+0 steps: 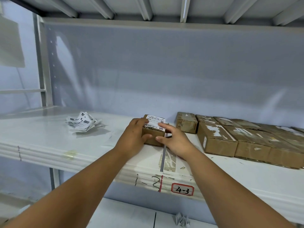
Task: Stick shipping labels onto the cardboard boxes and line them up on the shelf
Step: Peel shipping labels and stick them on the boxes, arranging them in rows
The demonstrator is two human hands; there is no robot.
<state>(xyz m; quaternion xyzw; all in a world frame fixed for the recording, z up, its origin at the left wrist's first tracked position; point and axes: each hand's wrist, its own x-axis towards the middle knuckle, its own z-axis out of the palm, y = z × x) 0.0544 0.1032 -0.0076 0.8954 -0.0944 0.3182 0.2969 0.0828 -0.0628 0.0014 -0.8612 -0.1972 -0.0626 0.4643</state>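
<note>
Bright, cool, even lighting. Soft glare streaks on the back panel (69, 46). Faint, diffuse shadows on the shelf (41, 129). Wide-angle bending at edges, slightly soft throughout.

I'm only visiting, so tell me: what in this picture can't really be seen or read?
All in the head view:
- The print on the label is too small to read, and the right hand covers part of it.
- The left side of the small box is hidden by the left hand.
- The row of boxes is cut off by the right edge, so they cannot be counted.
- The crumpled labels are folded over, so their number is unclear.
</note>
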